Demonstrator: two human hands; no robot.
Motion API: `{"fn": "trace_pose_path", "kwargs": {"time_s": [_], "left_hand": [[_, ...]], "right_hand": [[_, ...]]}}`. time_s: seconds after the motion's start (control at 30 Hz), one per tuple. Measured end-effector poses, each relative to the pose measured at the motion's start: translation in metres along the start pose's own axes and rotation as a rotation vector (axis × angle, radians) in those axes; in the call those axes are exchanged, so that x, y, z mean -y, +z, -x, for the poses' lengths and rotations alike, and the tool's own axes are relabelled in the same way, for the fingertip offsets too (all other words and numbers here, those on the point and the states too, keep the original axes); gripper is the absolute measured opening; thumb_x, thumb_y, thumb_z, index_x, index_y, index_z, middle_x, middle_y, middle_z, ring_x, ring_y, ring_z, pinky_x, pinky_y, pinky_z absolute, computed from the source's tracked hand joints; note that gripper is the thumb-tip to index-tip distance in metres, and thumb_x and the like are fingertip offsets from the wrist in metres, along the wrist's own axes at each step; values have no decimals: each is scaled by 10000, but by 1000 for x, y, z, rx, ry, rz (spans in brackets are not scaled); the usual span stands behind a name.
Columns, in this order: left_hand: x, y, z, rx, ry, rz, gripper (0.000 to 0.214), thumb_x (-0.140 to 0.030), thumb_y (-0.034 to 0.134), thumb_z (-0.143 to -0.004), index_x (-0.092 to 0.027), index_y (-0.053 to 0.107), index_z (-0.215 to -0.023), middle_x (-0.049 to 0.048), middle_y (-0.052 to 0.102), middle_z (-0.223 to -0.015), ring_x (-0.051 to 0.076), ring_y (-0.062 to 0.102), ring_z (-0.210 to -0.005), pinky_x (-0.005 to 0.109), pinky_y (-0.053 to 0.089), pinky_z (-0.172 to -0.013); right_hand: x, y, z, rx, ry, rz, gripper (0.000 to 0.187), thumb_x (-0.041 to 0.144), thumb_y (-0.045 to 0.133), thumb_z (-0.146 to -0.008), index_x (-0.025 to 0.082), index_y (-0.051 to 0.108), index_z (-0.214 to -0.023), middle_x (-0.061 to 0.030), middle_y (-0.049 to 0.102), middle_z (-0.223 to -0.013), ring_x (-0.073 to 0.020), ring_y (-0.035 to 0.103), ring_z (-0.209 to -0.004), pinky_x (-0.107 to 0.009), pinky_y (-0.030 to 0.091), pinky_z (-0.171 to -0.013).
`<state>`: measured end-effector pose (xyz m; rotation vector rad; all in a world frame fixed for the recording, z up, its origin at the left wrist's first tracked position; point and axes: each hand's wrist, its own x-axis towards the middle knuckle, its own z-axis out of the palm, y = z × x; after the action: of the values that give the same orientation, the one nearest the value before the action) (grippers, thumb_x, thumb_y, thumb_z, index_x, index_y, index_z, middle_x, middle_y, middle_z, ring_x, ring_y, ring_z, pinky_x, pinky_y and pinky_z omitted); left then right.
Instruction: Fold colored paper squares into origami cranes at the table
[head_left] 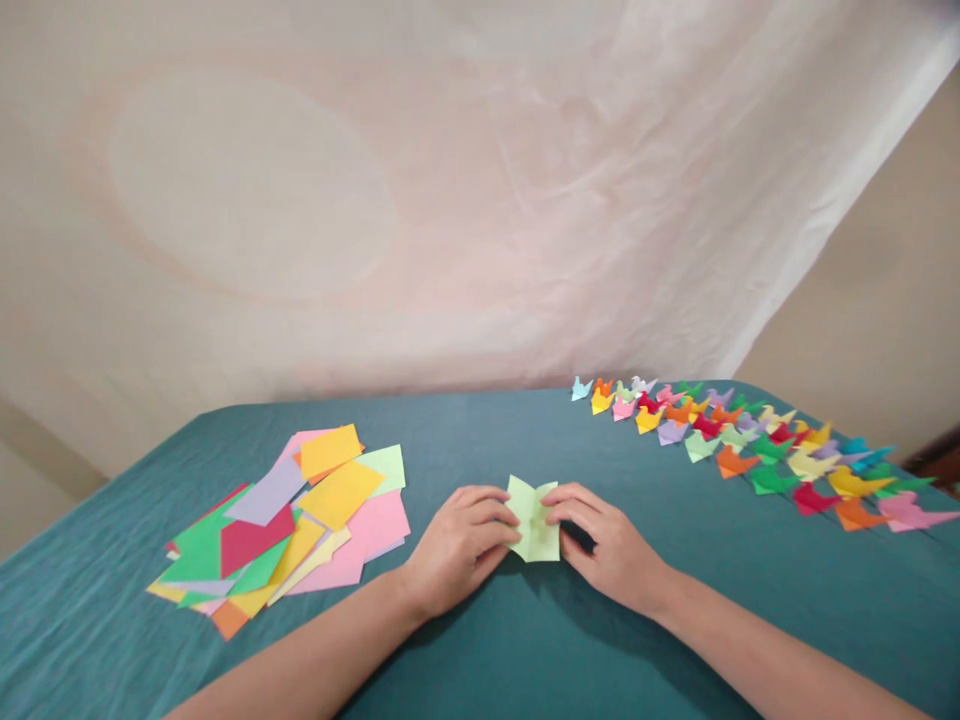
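A pale green sheet of origami paper (534,525), creased down its middle, is held a little above the table between both hands. My left hand (466,540) grips its left edge, fingertips on the front. On the right edge, my right hand (600,540) pinches the sheet, with the fingers over the front and the thumb low beside it. The paper stands partly opened, like a small book, and casts a shadow below.
A loose pile of coloured paper sheets (330,555) lies to the left. Rows of small folded paper birds (705,425) stand at the right. A teal cloth (450,660) covers the table, and a pale fabric sheet (465,200) hangs behind it.
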<state>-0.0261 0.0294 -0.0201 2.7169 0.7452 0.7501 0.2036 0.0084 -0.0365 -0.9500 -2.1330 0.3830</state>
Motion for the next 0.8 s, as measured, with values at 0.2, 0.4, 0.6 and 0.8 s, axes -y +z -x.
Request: {"fn": "trace_pose_path", "kwargs": {"time_s": [0.2,0.4,0.6,0.8], "left_hand": [[-3,-1,-1,82,59,-6,177,-174,426,-902,-192,597,-943,43,646,-1020,153,551,-1044,352,362,-996],[-3,2,1,119,-1,-12,194,-193,383,-921,-193,560,-999,43,645,-1058,151,590,-996,350,375,-1000],[-4,2,0,97,-117,40,210,-262,385,-938,-193,575,-995,35,665,-955,161,609,-901,304,433,-888],[-4,1,-3,39,-372,211,235,-299,418,-921,-183,618,-874,5,663,-812,135,605,-739,228,461,-700]], "right_hand": [[-2,1,1,73,23,33,287,18,455,-724,199,574,-913,-70,577,-1043,-180,538,-980,-332,436,-854],[5,-4,-2,206,32,227,177,177,610,-713,207,630,-886,-58,625,-979,-207,520,-897,-353,387,-811],[13,-9,-4,206,55,188,129,290,547,-835,215,644,-876,-43,644,-913,-184,532,-864,-333,366,-790],[6,-7,-5,148,181,40,286,295,410,-926,188,611,-753,-29,625,-737,-150,555,-702,-294,401,-705]]}}
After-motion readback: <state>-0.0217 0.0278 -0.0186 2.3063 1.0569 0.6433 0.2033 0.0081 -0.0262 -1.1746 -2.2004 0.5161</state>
